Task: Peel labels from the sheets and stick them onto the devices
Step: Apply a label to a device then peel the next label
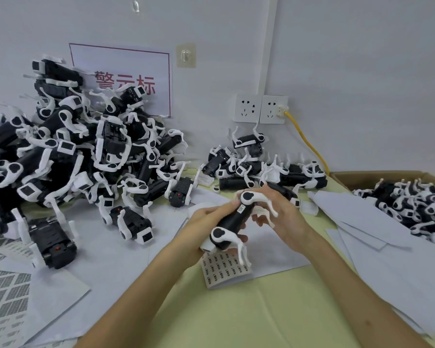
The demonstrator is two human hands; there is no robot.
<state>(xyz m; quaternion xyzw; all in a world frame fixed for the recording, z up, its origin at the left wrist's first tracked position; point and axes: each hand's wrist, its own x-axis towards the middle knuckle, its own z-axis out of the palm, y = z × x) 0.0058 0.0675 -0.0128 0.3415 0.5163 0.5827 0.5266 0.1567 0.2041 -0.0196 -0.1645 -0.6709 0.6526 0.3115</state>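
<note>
A black-and-white device (232,221) is held above the table's middle, tilted, with a small white label (241,209) on its black body. My left hand (206,222) grips the device from below and the left, its thumb lying near the label. From the right, my right hand (281,212) curls its fingers over the device's upper end and white legs. Under the hands lies a label sheet (226,270) printed with rows of small dark labels.
A tall heap of the same devices (86,151) fills the left. A smaller group (261,169) lies at the back by wall sockets and a yellow cable (309,144). A cardboard box (342,178) at right holds more devices. Label sheets (5,285) lie front left, backing papers (377,234) right.
</note>
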